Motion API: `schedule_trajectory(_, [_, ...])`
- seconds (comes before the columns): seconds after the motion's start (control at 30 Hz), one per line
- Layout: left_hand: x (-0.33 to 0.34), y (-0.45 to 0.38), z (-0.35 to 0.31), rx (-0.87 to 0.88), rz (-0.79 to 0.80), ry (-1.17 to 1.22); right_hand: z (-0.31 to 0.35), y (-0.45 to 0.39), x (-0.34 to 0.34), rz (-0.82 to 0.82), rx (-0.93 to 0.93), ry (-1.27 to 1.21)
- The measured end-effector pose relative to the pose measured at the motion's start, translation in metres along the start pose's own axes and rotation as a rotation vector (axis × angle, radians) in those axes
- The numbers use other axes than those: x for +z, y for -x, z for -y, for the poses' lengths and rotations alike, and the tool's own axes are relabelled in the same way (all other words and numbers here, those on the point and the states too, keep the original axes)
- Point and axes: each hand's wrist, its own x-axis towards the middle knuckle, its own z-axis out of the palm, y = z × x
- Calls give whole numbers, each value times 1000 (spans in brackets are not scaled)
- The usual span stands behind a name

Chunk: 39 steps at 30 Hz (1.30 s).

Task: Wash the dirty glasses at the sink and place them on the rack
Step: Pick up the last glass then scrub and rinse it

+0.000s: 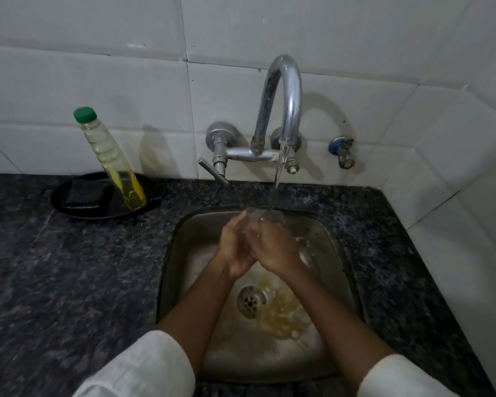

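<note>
Clear glass (265, 217) gripped by both hands, seemingly upright, under running tap (284, 110)

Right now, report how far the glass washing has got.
Done: nothing visibly finished. In hand: both the left hand and right hand hold a clear glass under the running tap over the sink. Left: racking it; no rack is in view.

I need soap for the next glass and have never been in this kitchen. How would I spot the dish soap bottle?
Start at the steel sink set in the dark speckled counter and look to its back left, near the tiled wall. A black round dish sits there, and the bottle stands in it, leaning, beside a dark sponge. It is the only clear bottle, with yellow liquid and a green cap.
</note>
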Motion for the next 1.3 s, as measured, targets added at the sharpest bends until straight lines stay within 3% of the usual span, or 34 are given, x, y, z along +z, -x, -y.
schedule_trajectory(0.07, [-4,-2,10,83,7,129,11,-3,-6,-46,133,-501])
schedule_trajectory(0.1, [-2,-3,9,98,-4,137,14,-3,-9,-24,125,-623])
schedule_trajectory(0.13, [-3,-7,5,97,-55,92,11,-1,-14,21,-1,-547])
schedule_trajectory(0.2, [-2,-9,-14,40,-165,-160,-1,3,-18,224,-273,113])
schedule_trajectory(0.23, [-3,-8,-19,-17,-193,-298,-9,2,-19,256,-316,380])
schedule_trajectory(0.27, [-1,-6,-21,-47,-195,-366,-12,2,-22,237,-296,450])
schedule_trajectory(0.3, [1,-3,-18,-46,-189,-354,-9,0,-18,182,-217,308])
schedule_trajectory(0.37, [-1,-3,-6,14,-145,-151,9,-4,-11,25,40,-311])
schedule_trajectory(0.4, [0,-4,-2,44,-137,-37,16,-4,-11,-30,119,-488])
schedule_trajectory(0.47, [-3,-9,-6,72,-159,-49,7,-6,-9,30,-96,-234])
schedule_trajectory(0.53, [-6,-10,-17,-23,-204,-265,-7,-3,-14,266,-322,344])
schedule_trajectory(0.57, [-8,-10,-20,-67,-219,-342,-13,-4,-16,321,-346,489])
schedule_trajectory(0.6, [-6,-8,-19,-85,-226,-351,-13,-6,-17,306,-322,458])
schedule_trajectory(0.7, [3,-1,-8,4,-146,-110,14,-9,-14,45,31,-300])
schedule_trajectory(0.73, [2,-4,-5,30,-136,-32,18,-9,-12,-24,57,-443])
schedule_trajectory(0.8, [3,-8,-13,30,-122,-56,10,-7,-13,49,-234,-188])
schedule_trajectory(0.83, [4,-8,-20,4,-133,-137,9,-4,-16,170,-346,144])
schedule_trajectory(0.87, [2,-9,-25,-39,-149,-215,3,-3,-18,227,-401,428])
schedule_trajectory(0.9, [0,-10,-27,-71,-166,-281,-4,-3,-19,255,-394,553])
schedule_trajectory(0.93, [0,-7,-27,-61,-153,-307,-5,-5,-16,225,-354,503])
schedule_trajectory(1.03, [-5,-2,-10,47,-122,-117,12,-10,-12,9,45,-341])
schedule_trajectory(1.07, [-7,-4,-5,69,-110,-49,13,-10,-12,-34,52,-429])
schedule_trajectory(1.1, [-7,-5,-6,84,-114,-29,9,-9,-16,-29,-46,-323])
schedule_trajectory(1.2, [-5,-3,-21,22,-136,-254,-6,-6,-26,243,-380,319])
schedule_trajectory(1.23, [-5,-3,-22,-15,-159,-296,-9,-7,-28,293,-365,344])
schedule_trajectory(1.27, [-6,-2,-18,-12,-165,-295,-7,-8,-25,274,-302,195])
schedule_trajectory(1.3, [-5,-1,-14,18,-129,-237,-1,-8,-23,206,-159,-109])
